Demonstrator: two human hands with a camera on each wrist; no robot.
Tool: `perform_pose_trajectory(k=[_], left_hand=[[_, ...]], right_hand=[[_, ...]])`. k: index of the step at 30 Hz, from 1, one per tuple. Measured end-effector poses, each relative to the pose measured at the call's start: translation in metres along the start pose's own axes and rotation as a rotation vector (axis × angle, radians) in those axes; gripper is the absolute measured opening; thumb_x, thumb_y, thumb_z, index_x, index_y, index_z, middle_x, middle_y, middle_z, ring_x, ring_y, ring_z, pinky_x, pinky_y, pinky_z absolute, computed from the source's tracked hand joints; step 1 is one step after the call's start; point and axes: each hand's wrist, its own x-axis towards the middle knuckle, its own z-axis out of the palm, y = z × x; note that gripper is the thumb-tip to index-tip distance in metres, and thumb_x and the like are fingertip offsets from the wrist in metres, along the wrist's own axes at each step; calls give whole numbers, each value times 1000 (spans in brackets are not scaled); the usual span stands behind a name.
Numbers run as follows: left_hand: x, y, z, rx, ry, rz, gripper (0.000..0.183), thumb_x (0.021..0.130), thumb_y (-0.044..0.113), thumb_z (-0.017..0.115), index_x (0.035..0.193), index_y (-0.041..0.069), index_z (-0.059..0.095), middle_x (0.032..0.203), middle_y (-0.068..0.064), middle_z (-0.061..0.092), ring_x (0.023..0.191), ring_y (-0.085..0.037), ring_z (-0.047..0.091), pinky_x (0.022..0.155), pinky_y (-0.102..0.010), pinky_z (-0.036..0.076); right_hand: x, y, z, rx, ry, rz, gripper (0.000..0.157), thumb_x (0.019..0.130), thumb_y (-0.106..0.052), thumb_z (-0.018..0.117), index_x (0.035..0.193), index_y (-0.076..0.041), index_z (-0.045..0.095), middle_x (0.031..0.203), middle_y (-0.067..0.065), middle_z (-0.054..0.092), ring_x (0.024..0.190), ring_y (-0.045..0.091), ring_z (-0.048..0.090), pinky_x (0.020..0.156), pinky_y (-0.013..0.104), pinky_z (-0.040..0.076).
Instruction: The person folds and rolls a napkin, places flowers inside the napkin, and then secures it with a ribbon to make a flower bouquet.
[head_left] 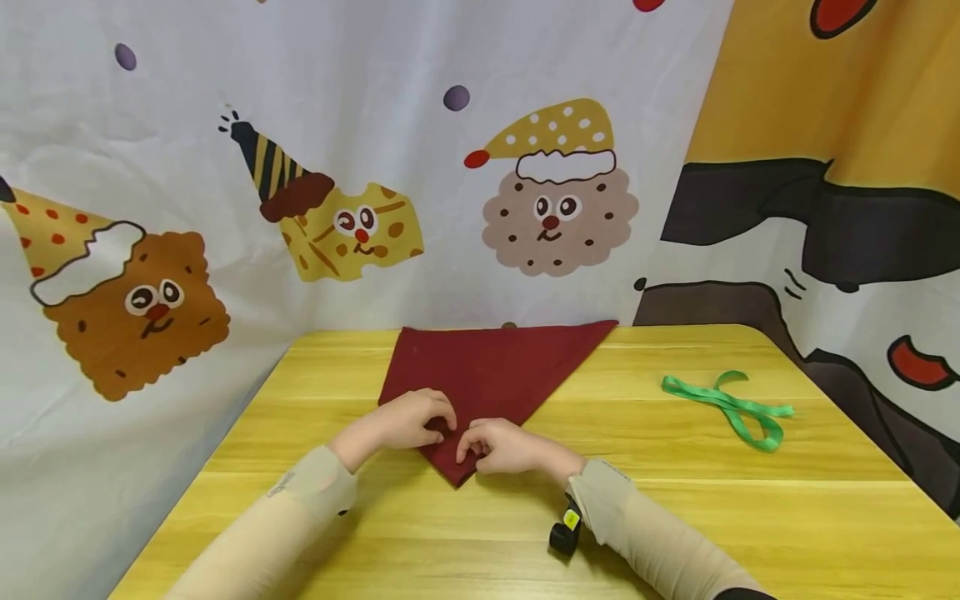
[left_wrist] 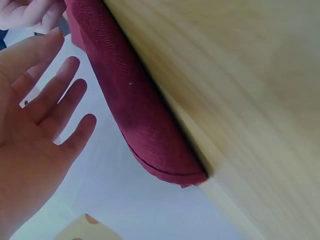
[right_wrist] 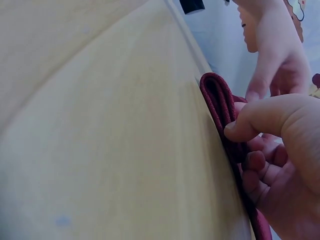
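Observation:
A dark red cloth [head_left: 487, 367] lies folded on the table, its narrow point towards me and a long corner reaching to the back right. Stacked layers of it show at the near fold in the right wrist view. My right hand [head_left: 504, 446] pinches that folded edge, with the thumb [right_wrist: 245, 125] on one side and curled fingers on the other. Over the cloth's left side, my left hand [head_left: 416, 419] hovers close by. Its fingers [left_wrist: 65, 102] are spread and loosely bent beside the cloth in the left wrist view, gripping nothing.
A loose green ribbon [head_left: 731, 404] lies in loops at the right of the wooden table [head_left: 675, 517]. Behind the table hangs a white curtain [head_left: 420, 50] printed with cartoon biscuits and cheese. A small black device [head_left: 564, 533] hangs at my right wrist.

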Motion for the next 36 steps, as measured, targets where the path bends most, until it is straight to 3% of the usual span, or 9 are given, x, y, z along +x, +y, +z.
perform_pose_trajectory(k=[10,26,36], left_hand=[[-19,-2,1,-71,-61,-21,20,84,9,75,101,15,69,110,5,59,107,-17,53,94,-38,44],[-16,-5,3,-86,-109,-20,20,83,9,75,101,15,70,107,7,59,104,-15,55,93,-36,44],[-16,-1,2,-103,-126,-22,19,84,8,74,101,15,70,106,7,60,102,-13,55,92,-35,45]], right_hand=[[0,3,2,-2,41,-14,28,76,5,66,93,-16,71,81,-5,51,74,6,47,68,21,42],[-2,9,-8,-49,-5,-1,30,76,-2,72,101,-18,72,80,0,52,70,6,44,64,21,39],[-2,9,-6,-54,15,36,25,78,-3,71,98,-17,74,79,-8,55,71,4,47,66,21,42]])
